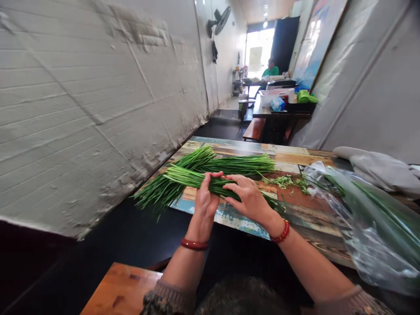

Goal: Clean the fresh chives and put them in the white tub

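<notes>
My left hand (207,197) is closed round a bundle of garlic chives (183,176), its palm turned up under the long green stalks. The pale cut ends of this bundle point left, and the darker leaf ends reach right beneath my other hand. My right hand (247,197) lies over the bundle with its fingers apart, touching the stalks. Beyond the hands, a second pile of chives (241,164) rests on the patchwork-patterned table (292,155). Another pile (157,192) fans out toward the table's left edge. What lies between my right fingertips is partly hidden.
Pale green trimmings (288,181) are scattered to the right. A clear plastic bag (370,236) with long green leaves covers the table's right side, near a grey cloth (380,168). A wooden stool (121,288) stands at lower left. A person in green (271,70) sits far back.
</notes>
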Motion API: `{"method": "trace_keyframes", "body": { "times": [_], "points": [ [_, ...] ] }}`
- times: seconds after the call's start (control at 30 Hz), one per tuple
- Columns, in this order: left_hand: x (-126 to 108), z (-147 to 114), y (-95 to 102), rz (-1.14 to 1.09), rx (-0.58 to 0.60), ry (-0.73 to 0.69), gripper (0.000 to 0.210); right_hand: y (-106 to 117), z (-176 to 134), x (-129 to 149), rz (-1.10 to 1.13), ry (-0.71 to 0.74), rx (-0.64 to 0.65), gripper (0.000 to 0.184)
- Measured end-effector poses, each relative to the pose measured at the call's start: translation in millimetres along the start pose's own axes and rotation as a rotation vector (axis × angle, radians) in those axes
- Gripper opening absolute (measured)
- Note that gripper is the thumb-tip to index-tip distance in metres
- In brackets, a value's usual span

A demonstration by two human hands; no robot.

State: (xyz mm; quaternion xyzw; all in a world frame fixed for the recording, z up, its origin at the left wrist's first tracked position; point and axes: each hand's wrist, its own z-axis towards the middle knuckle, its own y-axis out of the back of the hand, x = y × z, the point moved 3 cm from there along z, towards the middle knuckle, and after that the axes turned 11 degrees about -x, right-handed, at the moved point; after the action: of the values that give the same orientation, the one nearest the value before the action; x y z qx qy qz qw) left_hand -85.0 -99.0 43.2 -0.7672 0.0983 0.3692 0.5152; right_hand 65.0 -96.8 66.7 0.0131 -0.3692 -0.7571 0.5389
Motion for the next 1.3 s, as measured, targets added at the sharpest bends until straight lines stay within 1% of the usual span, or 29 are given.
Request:
{"method": "trace_keyframes", "body": {
  "times": [0.07, 0.1, 0.13, 0.2, 0.27, 0.3, 0.37, 0.43, 0.5, 0.57, 0.63, 0.7, 0.77, 0.83, 0.87, 0.9, 0.97, 1.03, 1.13, 1.2, 1.23, 1.27, 1.3],
  "points": [
    [1.4, -2.1, -1.9, 0.001, 0.008, 0.016, 0.016, -1.6, -10.2, -12.1, -0.103, -0.001, 0.013, 0.022],
    [-1.4, -1.3, -2.5, -0.009, 0.016, 0.004, 0.017, 0.7, -16.9, -24.5, -0.166, -0.025, 0.007, 0.02],
    [-6.6, 0.4, -3.1, -0.023, 0.023, -0.017, 0.018, 3.8, -24.3, -39.7, -0.236, -0.051, 0.016, 0.022],
    [-22.0, 5.5, -4.7, -0.053, 0.04, -0.062, 0.018, 11.4, -39.8, -72.8, -0.365, -0.119, 0.032, 0.029],
    [-40.4, 11.7, -8.7, -0.051, 0.048, -0.104, 0.017, 18.3, -54.3, -101.3, -0.423, -0.218, 0.034, 0.036],
    [-49.5, 14.9, -12.4, -0.043, 0.059, -0.13, 0.018, 20.3, -60.2, -111.8, -0.431, -0.265, 0.028, 0.036],
    [-66.4, 20.4, -23.2, -0.024, 0.085, -0.188, 0.018, 19.9, -67.4, -125.2, -0.414, -0.334, 0.009, 0.031],
    [-80.8, 23.4, -36.8, 0.011, 0.109, -0.247, 0.017, 14.4, -69.2, -132.3, -0.398, -0.376, 0.007, 0.03],
    [-95.2, 23.2, -51.9, 0.073, 0.157, -0.366, 0.018, 7.9, -68.8, -137.7, -0.389, -0.412, 0.001, 0.031],
    [-109.0, 23.0, -65.9, 0.17, 0.209, -0.533, 0.018, 3.4, -69.6, -143.5, -0.363, -0.447, -0.023, 0.029],
    [-120.6, 27.5, -77.0, 0.311, 0.238, -0.709, 0.019, 1.0, -72.3, -150.0, -0.3, -0.466, -0.05, 0.027],
    [-127.0, 38.7, -85.3, 0.553, 0.254, -0.856, 0.021, -0.1, -75.9, -155.3, -0.231, -0.467, -0.069, 0.025],
    [-127.0, 53.8, -90.7, 0.92, 0.248, -0.996, 0.019, -0.3, -78.9, -157.7, -0.196, -0.45, -0.08, 0.023],
    [-120.5, 69.5, -92.5, 1.377, 0.213, -1.117, 0.012, -0.2, -80.4, -156.6, -0.195, -0.426, -0.082, 0.021],
    [-115.8, 77.2, -91.7, 1.606, 0.189, -1.153, 0.012, -0.1, -80.6, -155.0, -0.198, -0.413, -0.079, 0.02],
    [-110.8, 85.0, -89.7, 1.82, 0.169, -1.162, 0.016, 0.0, -80.6, -153.2, -0.198, -0.402, -0.077, 0.02],
    [-102.2, 101.8, -82.6, 2.151, 0.153, -1.106, 0.027, 0.4, -80.1, -149.6, -0.197, -0.39, -0.074, 0.019],
    [-98.6, 121.5, -73.1, 2.325, 0.133, -1.02, 0.033, 1.1, -79.5, -147.1, -0.201, -0.387, -0.076, 0.018],
    [-100.3, 156.7, -54.6, 2.411, 0.04, -0.891, 0.044, 1.8, -78.6, -145.3, -0.209, -0.383, -0.079, 0.017],
    [-99.1, 178.3, -38.9, 2.428, -0.05, -0.821, 0.057, 1.8, -77.9, -144.4, -0.206, -0.38, -0.076, 0.017],
    [-95.4, 186.8, -29.8, 2.434, -0.073, -0.783, 0.065, 1.7, -77.5, -144.0, -0.202, -0.382, -0.071, 0.018],
    [-89.0, 193.5, -19.6, 2.441, -0.07, -0.72, 0.074, 1.5, -77.1, -143.6, -0.197, -0.385, -0.065, 0.018],
    [-80.2, 198.0, -9.2, 2.439, -0.039, -0.657, 0.08, 1.3, -76.8, -143.2, -0.191, -0.388, -0.058, 0.019]
  ]
}}
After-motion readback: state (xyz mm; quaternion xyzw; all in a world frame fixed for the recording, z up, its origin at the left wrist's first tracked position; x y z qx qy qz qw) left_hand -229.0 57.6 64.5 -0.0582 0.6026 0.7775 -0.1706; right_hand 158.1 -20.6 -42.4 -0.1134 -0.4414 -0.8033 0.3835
